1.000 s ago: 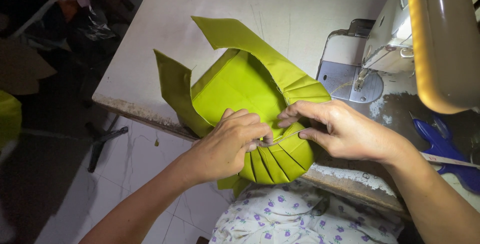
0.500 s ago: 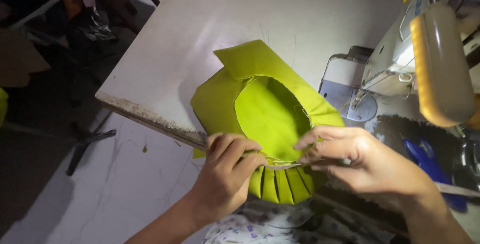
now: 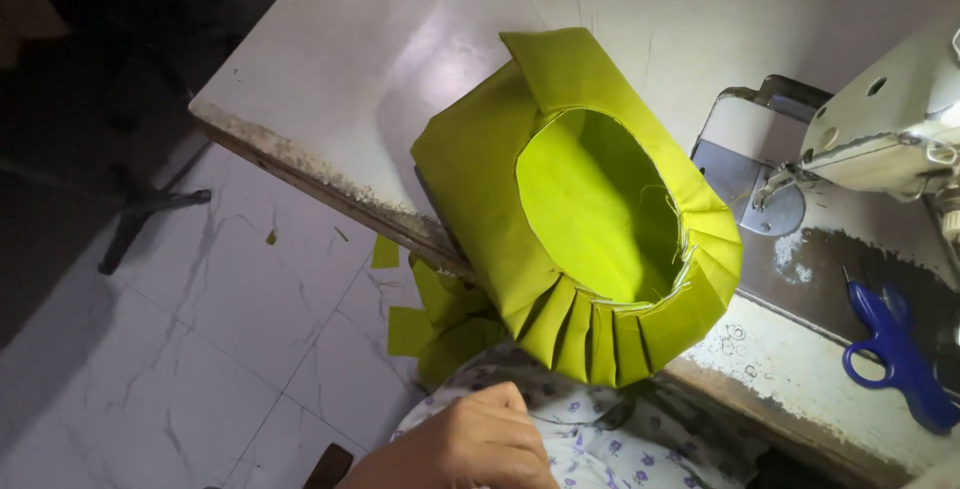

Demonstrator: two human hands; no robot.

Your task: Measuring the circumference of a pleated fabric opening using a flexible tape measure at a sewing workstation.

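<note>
A pleated lime-green fabric piece point(image 3: 520, 239) is draped over the worktop's point(image 3: 330, 79) front edge, just left of the sewing machine point(image 3: 880, 139). One hand point(image 3: 470, 444), prob. the left, is seen below it, apart, fingers curled loosely, holding nothing visible. Blue scissors point(image 3: 895, 349) lie nr the right edge.

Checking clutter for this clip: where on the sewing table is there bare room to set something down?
The table is bare left of and behind the green fabric piece. It is crowded on the right, where the sewing machine stands above its needle plate and blue scissors lie near the front edge.
</note>
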